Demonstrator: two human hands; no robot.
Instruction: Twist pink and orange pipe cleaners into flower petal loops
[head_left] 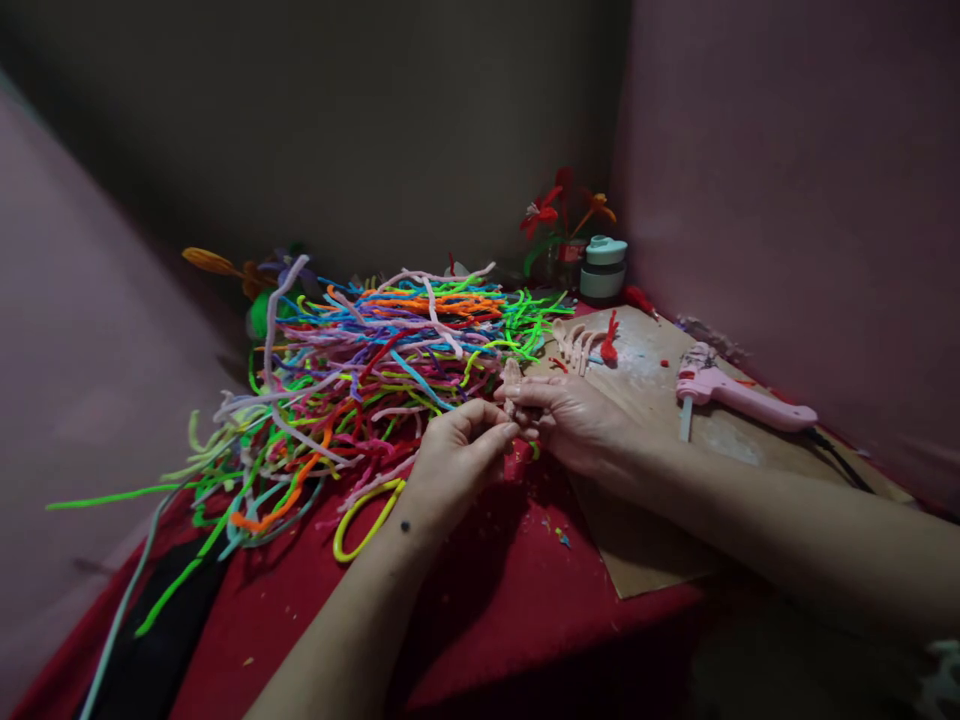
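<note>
My left hand and my right hand meet over a red-covered table. Both pinch a small pale pink pipe-cleaner piece that stands up between the fingertips. A bit of red material shows just under the hands. A big heap of pipe cleaners in many colours lies directly left of my hands. A yellow loop lies beside my left wrist.
A brown cardboard sheet lies under my right arm. On it rest a pink glue gun, several pale pink folded pieces and a red one. Pipe-cleaner flowers and a mint jar stand at the back by the walls.
</note>
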